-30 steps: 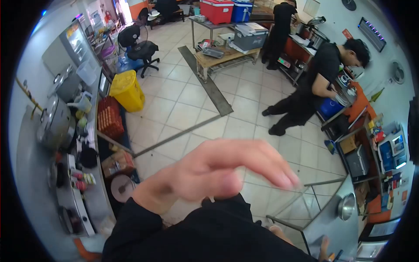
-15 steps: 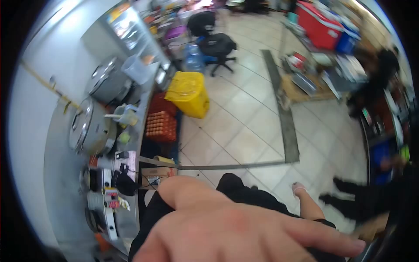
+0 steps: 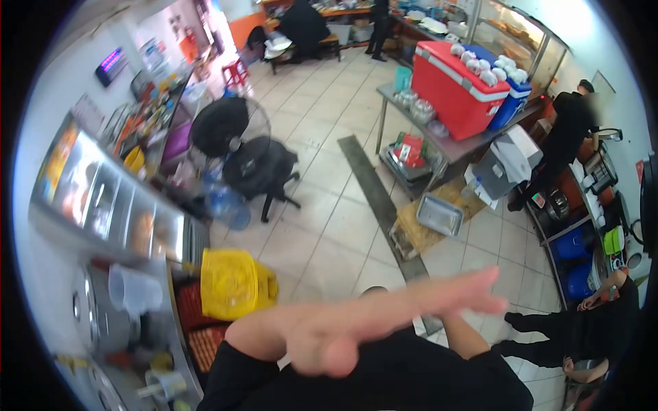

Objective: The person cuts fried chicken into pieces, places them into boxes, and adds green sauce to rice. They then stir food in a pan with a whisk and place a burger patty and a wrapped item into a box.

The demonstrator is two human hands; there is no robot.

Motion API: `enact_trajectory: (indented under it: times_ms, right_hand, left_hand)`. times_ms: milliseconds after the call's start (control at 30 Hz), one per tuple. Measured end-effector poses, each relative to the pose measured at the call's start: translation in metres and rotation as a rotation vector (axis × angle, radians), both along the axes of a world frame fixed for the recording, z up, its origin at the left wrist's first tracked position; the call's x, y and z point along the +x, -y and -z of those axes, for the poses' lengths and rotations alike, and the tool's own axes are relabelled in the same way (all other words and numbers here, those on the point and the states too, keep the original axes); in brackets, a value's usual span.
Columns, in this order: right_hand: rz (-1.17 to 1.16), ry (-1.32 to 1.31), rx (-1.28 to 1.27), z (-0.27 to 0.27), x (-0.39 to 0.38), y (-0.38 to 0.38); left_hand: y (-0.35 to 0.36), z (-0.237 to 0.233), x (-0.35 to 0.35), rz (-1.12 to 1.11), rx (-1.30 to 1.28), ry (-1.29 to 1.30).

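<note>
Hanging midair, left hand point(image 3: 384, 318); yellow bin point(image 3: 232, 282) (contents hidden) nearby

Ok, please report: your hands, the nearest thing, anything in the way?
Left hand raised, open, empty. Right hand hidden, forearm showing. Yellow bin at left, apart from left hand. Person in black at right, not blocking left hand.

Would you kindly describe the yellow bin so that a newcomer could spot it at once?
Find the glass-fronted fridge along the left wall. Just below and to the right of it in the picture stands a boxy bin. It is bright yellow, unlike the black chair beyond it and the dark red trays beside it.
</note>
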State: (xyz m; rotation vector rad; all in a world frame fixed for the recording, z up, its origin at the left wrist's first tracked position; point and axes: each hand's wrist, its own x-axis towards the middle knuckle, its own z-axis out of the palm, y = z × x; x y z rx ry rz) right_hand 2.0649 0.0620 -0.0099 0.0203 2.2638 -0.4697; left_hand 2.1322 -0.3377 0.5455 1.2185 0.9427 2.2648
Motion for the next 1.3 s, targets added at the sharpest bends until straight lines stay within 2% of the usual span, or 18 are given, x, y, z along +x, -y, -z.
enact_trajectory:
  times_ms: [100, 133, 233, 433, 500, 533, 567, 633, 667, 733, 833, 933, 1000, 1067, 1133, 1167, 1267, 1300]
  right_hand:
    - [0.057, 0.266, -0.074, 0.102, 0.033, -0.067]
    - [0.105, 0.296, -0.477, 0.158, 0.048, -0.103]
    - [0.173, 0.584, 0.219, 0.004, -0.057, 0.028]
    - [-0.181, 0.160, 0.246, 0.028, -0.373, 0.173]
    - [-0.395, 0.140, 0.100, -0.033, -0.516, 0.263]
    - [-0.276, 0.003, -0.056, -0.068, -0.569, 0.304]
    - [-0.192, -0.056, -0.139, -0.051, -0.624, 0.335]
    - [-0.190, -0.188, -0.245, -0.099, -0.726, 0.403]
    - [-0.173, -0.200, -0.288, -0.120, -0.772, 0.433]
    - [-0.069, -0.247, -0.348, -0.147, -0.855, 0.476]
    - [0.149, -0.423, -0.397, -0.138, -0.925, 0.502]
    - [0.501, -0.170, -0.697, -0.089, -0.972, 0.499]
    - [0.848, 0.056, -0.813, -0.088, -0.989, 0.490]
    - [1.042, -0.027, -0.889, -0.125, -1.010, 0.488]
    - [1.245, 0.000, -0.877, -0.101, -1.046, 0.481]
    - [1.411, 0.035, -0.847, -0.082, -1.067, 0.471]
    - [1.447, -0.160, -0.752, -0.035, -1.139, 0.448]
    - [1.457, -0.168, -0.750, -0.015, -1.175, 0.424]
  left_hand:
    - [0.034, -0.035, -0.085, 0.200, 0.022, 0.153]
    - [0.043, -0.039, -0.113, 0.110, 0.056, 0.129]
    - [0.057, -0.037, -0.199, -0.216, 0.101, 0.062]
    - [0.146, -0.016, -0.437, 0.053, 0.143, -0.026]
    - [0.175, -0.012, -0.504, 0.093, 0.147, -0.036]
    - [0.189, -0.010, -0.537, 0.112, 0.151, -0.043]
    - [0.198, -0.012, -0.569, 0.116, 0.147, -0.040]
    - [0.213, -0.014, -0.639, -0.242, -0.069, -0.268]
    - [0.227, -0.003, -0.680, -0.209, -0.069, -0.282]
    - [0.267, 0.033, -0.774, -0.080, -0.633, -0.704]
    - [0.299, 0.083, -0.917, -0.434, -0.863, -0.739]
    - [0.292, 0.100, -1.076, -0.744, -1.047, -0.948]
    - [0.271, 0.112, -1.181, -0.630, -1.047, -0.998]
    - [0.253, 0.141, -1.275, -0.537, -1.064, -1.052]
    - [0.229, 0.191, -1.371, -0.371, -1.236, -0.663]
    - [0.224, 0.228, -1.420, -0.351, -1.339, -0.768]
    - [0.251, 0.377, -1.546, -0.292, -1.594, -0.973]
    - [0.261, 0.399, -1.571, -0.204, -1.726, -0.848]
